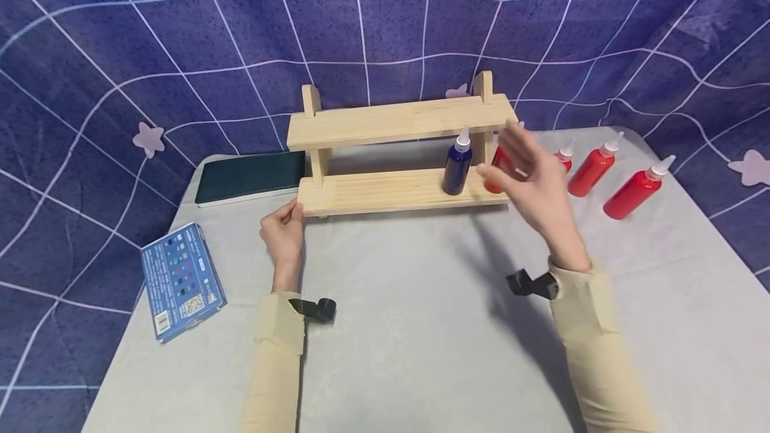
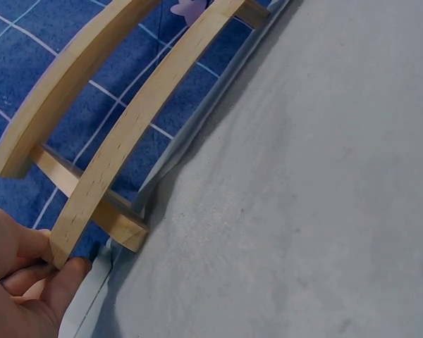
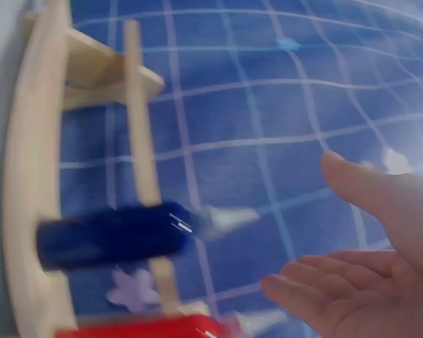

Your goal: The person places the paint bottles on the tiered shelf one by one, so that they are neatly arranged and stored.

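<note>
A two-tier wooden shelf [image 1: 385, 192] stands at the back of the table. My left hand [image 1: 283, 232] pinches the left end of its lower board, with thumb and fingers on either side of the wood in the left wrist view. On the right part of that board a dark blue bottle [image 1: 457, 169] with a white nozzle stands upright. Beside it is a red bottle [image 1: 494, 178], partly hidden behind my right hand [image 1: 535, 182]. That hand is blurred and holds nothing; its thumb and fingers are spread apart near the bottle nozzles in the right wrist view.
Right of the shelf, several red bottles [image 1: 592, 171] with white nozzles stand on the grey-white table cover [image 1: 409, 326]. At the left lie a dark green book-like item [image 1: 251, 176] and a blue printed box [image 1: 183, 281]. A blue gridded curtain [image 1: 385, 25] hangs behind.
</note>
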Action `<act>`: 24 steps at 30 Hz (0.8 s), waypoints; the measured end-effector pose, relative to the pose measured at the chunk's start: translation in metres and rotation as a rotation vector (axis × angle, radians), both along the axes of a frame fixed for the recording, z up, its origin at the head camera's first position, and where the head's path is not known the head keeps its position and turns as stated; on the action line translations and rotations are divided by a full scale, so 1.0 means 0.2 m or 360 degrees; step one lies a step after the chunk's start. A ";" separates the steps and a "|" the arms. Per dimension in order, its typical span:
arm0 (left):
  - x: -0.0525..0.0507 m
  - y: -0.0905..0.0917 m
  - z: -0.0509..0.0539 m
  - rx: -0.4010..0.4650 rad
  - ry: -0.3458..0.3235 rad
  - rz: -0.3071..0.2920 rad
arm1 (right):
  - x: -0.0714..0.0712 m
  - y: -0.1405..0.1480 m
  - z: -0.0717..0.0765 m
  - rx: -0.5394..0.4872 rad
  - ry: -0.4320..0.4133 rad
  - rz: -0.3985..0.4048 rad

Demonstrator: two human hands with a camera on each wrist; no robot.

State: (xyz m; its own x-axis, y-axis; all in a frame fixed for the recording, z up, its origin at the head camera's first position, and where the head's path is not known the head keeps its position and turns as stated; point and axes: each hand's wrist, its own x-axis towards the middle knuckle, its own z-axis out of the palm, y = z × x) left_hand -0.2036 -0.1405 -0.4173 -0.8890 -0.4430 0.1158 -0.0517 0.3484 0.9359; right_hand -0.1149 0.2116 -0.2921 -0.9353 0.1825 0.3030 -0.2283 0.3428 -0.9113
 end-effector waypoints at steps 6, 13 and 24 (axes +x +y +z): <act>0.00 -0.02 0.00 0.0005 -0.0009 0.0025 | 0.08 0.13 0.05 -0.0466 0.0262 -0.0206; 0.02 -0.05 -0.01 0.0056 -0.0029 0.0044 | 0.08 0.30 0.03 -0.0851 0.0518 -0.0431; 0.00 0.00 -0.02 0.0037 -0.0047 0.0014 | 0.11 0.65 -0.13 -0.0929 0.0454 -0.1135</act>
